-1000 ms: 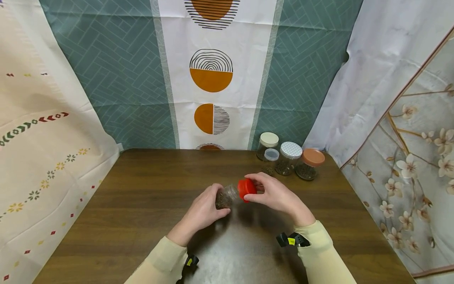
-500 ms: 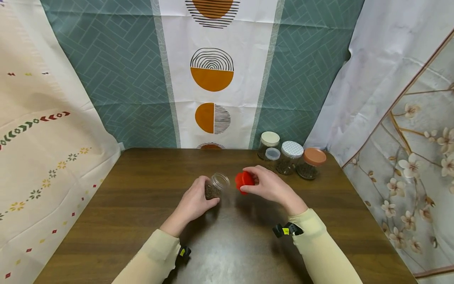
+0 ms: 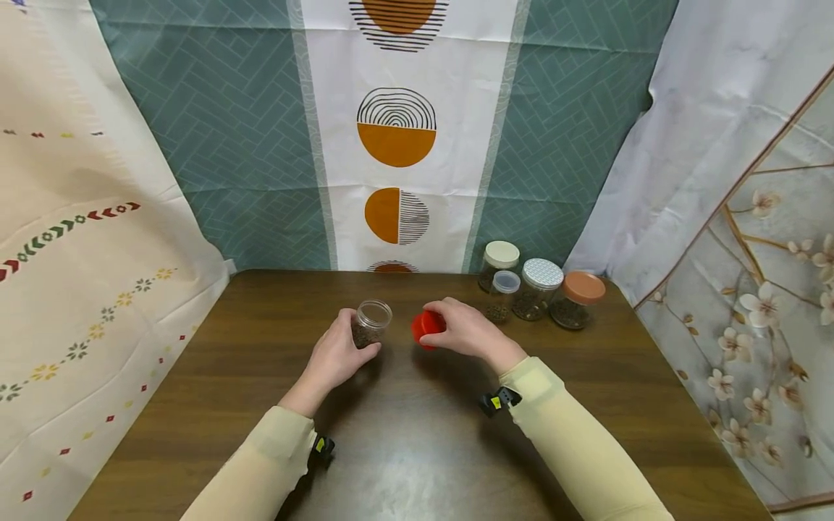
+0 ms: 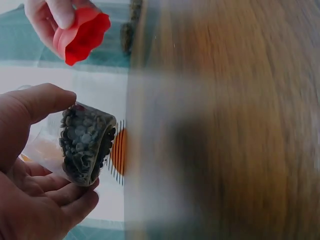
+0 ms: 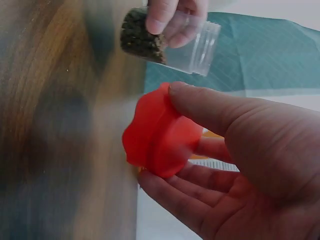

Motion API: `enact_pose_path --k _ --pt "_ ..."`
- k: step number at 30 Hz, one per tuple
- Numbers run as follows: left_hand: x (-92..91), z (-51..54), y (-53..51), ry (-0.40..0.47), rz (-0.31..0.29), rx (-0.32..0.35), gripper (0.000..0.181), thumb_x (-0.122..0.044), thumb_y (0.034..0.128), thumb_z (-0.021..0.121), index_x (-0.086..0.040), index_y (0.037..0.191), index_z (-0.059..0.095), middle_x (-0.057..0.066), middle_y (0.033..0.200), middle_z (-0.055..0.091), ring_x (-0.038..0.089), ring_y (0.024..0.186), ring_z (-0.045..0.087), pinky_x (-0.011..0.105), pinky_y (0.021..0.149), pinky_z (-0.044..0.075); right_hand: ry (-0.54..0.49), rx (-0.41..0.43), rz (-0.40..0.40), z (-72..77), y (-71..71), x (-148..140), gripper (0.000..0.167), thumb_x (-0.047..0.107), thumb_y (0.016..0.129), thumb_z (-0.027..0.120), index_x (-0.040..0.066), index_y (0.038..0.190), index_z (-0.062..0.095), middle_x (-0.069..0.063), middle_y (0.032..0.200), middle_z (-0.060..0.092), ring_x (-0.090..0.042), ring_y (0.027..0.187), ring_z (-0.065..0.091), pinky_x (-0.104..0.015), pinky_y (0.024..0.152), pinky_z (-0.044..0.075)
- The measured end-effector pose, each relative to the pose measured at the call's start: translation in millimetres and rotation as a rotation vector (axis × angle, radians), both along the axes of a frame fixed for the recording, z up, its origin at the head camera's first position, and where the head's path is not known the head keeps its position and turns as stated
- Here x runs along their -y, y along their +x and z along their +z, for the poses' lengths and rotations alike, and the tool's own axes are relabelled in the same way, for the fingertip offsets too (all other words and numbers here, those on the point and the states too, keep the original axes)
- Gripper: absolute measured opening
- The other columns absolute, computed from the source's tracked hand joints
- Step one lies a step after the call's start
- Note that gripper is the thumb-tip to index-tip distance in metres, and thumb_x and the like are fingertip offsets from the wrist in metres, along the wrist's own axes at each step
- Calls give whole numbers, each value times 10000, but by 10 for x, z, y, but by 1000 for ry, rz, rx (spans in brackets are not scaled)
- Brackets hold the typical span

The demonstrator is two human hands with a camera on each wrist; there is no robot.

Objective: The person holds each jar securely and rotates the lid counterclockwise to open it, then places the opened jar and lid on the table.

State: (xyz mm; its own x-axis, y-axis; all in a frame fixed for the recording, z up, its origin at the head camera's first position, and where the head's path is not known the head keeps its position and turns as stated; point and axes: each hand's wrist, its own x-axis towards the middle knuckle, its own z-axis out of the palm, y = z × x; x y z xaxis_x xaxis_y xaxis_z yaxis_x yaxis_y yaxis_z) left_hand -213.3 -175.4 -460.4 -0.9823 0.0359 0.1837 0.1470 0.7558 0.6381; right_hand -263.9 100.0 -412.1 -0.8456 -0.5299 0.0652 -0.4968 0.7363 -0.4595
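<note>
My left hand [image 3: 334, 356] grips a small clear jar [image 3: 370, 331] around its side, thumb on the near side. The jar's mouth is uncovered, and dark grains [image 4: 82, 145] fill its lower part in the left wrist view. It is held slightly tilted, apparently just above the table. Off to its right, my right hand [image 3: 468, 327] pinches a red wavy-edged lid [image 3: 426, 329] between thumb and fingers. In the left wrist view the lid's hollow side faces down toward the table. A gap separates lid and jar.
Jars with a cream lid [image 3: 501, 253], a clear lid [image 3: 506, 282], a patterned lid [image 3: 542, 273] and an orange lid [image 3: 583, 287] cluster at the back right of the wooden table [image 3: 260, 311]. Fabric curtains [image 3: 247, 145] hang behind and along both sides.
The jar has moved left and away from me, turning more upright. The red lid has gone from close to the jar's mouth to clearly apart, also shifting left and back.
</note>
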Motion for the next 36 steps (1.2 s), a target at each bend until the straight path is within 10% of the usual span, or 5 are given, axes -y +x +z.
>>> enact_pose_path --k 36 --pt "718 -44 -472 64 187 68 694 -365 999 784 67 1410 429 293 1366 600 501 1257 611 638 1029 483 64 -34 -51 -211 -576 931 579 304 964 856 124 1460 619 -126 1297 647 -271 1118 630 -405 964 572"
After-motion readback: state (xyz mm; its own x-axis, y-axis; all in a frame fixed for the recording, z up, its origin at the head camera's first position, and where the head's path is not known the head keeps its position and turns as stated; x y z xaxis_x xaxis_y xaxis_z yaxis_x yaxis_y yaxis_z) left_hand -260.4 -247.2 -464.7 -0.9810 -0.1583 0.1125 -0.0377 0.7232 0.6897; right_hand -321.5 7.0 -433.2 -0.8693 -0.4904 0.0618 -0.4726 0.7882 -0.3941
